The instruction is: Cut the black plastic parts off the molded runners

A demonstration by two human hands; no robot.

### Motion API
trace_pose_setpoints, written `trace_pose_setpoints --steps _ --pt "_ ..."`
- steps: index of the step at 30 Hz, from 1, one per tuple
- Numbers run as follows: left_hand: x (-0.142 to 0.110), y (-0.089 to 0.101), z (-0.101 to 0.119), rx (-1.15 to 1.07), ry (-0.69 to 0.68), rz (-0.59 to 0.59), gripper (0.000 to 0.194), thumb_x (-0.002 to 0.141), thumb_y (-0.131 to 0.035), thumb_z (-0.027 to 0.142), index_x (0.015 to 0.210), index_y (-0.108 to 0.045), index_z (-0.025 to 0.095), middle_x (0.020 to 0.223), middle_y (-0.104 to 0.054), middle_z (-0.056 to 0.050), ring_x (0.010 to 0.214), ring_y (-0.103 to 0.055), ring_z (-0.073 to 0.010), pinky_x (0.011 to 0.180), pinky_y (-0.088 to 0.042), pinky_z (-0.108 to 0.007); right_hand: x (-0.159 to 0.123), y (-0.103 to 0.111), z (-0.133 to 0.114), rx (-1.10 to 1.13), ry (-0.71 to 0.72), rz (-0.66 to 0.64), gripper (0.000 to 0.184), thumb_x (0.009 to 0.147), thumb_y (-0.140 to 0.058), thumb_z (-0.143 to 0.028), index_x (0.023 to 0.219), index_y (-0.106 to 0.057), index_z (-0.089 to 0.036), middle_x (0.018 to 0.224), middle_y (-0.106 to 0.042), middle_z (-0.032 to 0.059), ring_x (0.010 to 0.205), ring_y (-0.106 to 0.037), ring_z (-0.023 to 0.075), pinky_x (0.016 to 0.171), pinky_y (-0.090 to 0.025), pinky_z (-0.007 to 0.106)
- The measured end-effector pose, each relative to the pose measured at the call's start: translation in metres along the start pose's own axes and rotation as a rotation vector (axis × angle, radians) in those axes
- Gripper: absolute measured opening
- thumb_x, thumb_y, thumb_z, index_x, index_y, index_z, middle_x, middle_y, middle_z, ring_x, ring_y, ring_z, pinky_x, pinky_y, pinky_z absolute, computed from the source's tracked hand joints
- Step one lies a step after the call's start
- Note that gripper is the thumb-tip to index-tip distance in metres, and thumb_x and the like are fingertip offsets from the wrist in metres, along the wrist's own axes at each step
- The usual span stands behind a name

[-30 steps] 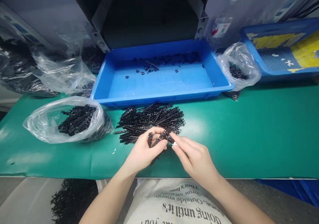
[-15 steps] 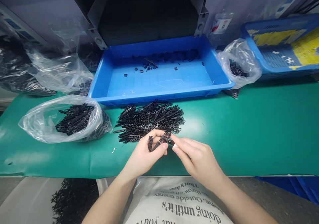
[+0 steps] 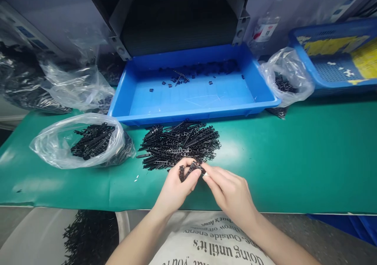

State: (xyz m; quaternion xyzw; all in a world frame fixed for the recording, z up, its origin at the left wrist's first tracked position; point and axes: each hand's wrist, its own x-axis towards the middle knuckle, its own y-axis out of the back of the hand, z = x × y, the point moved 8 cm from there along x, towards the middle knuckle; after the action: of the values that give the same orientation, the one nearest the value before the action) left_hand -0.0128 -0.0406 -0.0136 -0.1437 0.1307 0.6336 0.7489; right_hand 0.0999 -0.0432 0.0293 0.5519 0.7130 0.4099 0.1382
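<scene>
Head view, hands (image 3: 176, 188) near green mat's edge (image 3: 294, 211)

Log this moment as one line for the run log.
left hand holds black plastic strips | right hand pinches same strips | loose pile on green mat by blue tray

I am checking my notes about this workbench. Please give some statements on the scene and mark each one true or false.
1. The left hand holds a black plastic strip. True.
2. The right hand is open and touches nothing. False: it pinches the strip beside the left hand.
3. The loose pile of black strips lies inside the blue tray. False: it lies on the green mat, in front of the tray.
4. The clear plastic bag left of the pile holds more black strips. True.
</scene>
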Motion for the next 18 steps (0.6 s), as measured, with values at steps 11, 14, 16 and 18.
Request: trace_pose_setpoints --steps 11,14,16,18 --pt "0.029 0.071 0.052 0.743 -0.265 0.373 0.016 0.079 -0.05 0.031 0.09 -0.05 0.019 0.078 -0.06 -0.001 0.068 -0.056 -0.017 0.061 -0.041 -0.025 -0.001 -0.003 0.008 0.127 -0.013 -0.044 0.031 0.092 -0.035 -0.024 0.116 -0.053 -0.015 0.089 -0.065 0.0054 0.073 -0.061 0.0166 0.06 -0.049 0.028" --pt "0.05 0.077 0.062 1.21 -0.305 0.359 0.019 0.079 -0.049 0.024 0.097 -0.056 0.02 0.09 -0.061 -0.004 0.08 -0.058 -0.0212 0.065 -0.041 -0.027 -0.004 -0.007 0.011 0.127 -0.048 -0.066 0.033 0.091 -0.034 -0.025 0.116 -0.053 -0.016 0.096 -0.065 0.0066 0.078 -0.062 0.0184 0.064 -0.052 0.03" --pt "0.06 0.074 0.06 1.412 -0.281 0.304 0.023 0.081 -0.048 0.023 0.102 -0.057 0.022 0.091 -0.06 -0.005 0.081 -0.058 -0.0224 0.061 -0.04 -0.027 -0.005 -0.009 0.013 0.113 -0.062 -0.068 0.034 0.091 -0.033 -0.025 0.116 -0.053 -0.016 0.099 -0.065 0.0073 0.081 -0.062 0.0198 0.066 -0.053 0.032" --pt "0.063 0.07 0.059 1.495 -0.269 0.287 0.022 0.082 -0.049 0.024 0.101 -0.059 0.022 0.088 -0.058 -0.005 0.075 -0.058 -0.0216 0.056 -0.039 -0.026 -0.006 -0.009 0.014 0.103 -0.068 -0.066 0.034 0.091 -0.033 -0.025 0.116 -0.054 -0.015 0.097 -0.065 0.007 0.08 -0.063 0.0203 0.065 -0.053 0.033"
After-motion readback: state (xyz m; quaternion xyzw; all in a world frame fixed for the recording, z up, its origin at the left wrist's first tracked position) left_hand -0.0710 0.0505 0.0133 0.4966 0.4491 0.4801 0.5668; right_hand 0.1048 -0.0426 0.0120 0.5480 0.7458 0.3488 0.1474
